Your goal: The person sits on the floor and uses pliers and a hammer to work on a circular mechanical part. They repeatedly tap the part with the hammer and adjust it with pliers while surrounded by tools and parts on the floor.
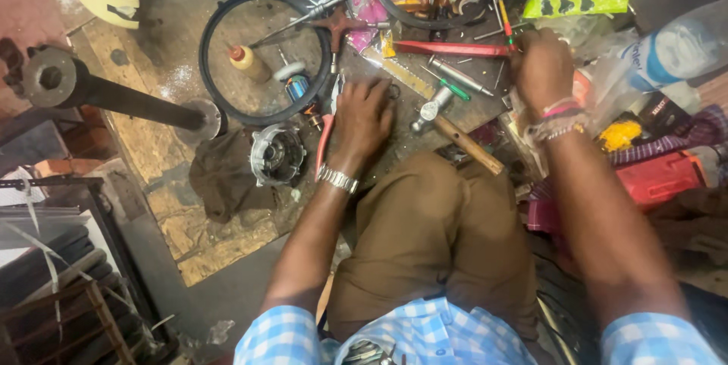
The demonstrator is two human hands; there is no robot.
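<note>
Wooden-handled hammer (455, 130) beside left hand (362, 119), fingers spread flat on floor (189, 175) by red pliers (324, 141); right hand (542, 69) clamped on screwdriver (503, 20).

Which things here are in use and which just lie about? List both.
In hand: left hand resting by red-handled pliers; right hand at a screwdriver.
Lying about: hammer, black rubber ring, glue bottle, metal hub, brown rag.
</note>
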